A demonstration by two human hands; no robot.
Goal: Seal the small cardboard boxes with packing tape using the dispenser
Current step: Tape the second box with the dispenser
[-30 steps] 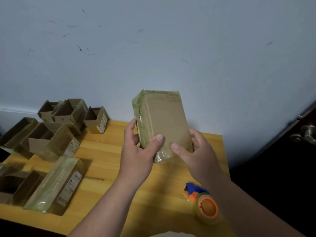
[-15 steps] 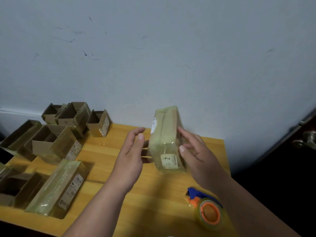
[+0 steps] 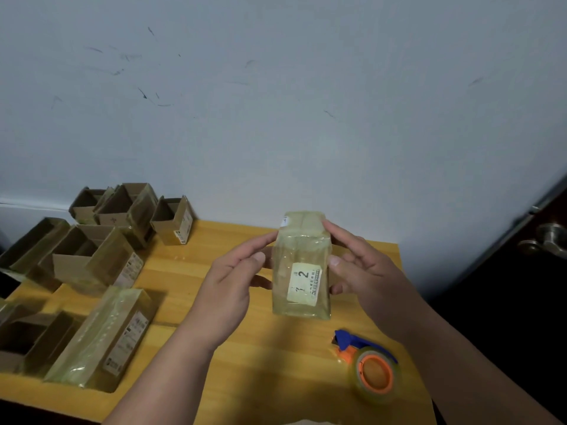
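A small cardboard box (image 3: 302, 262) wrapped in clear tape is held upright above the wooden table (image 3: 196, 271). Its end face with a white label marked "2" points at me. My left hand (image 3: 233, 283) holds its left side between thumb and fingers. My right hand (image 3: 362, 271) pinches its right side, thumb in front and fingers over the top corner. The tape dispenser (image 3: 368, 366), blue and orange with a clear roll, lies on the table near the front right, under my right forearm.
A taped box (image 3: 101, 342) lies at the front left. Several open-topped cardboard boxes (image 3: 92, 259) crowd the left side and back left corner. The wall stands just behind the table. A dark door with a metal handle (image 3: 549, 240) is at the right.
The box has been turned from its broad side to its labelled end facing me and lowered slightly. Both hands shifted their hold to its sides.
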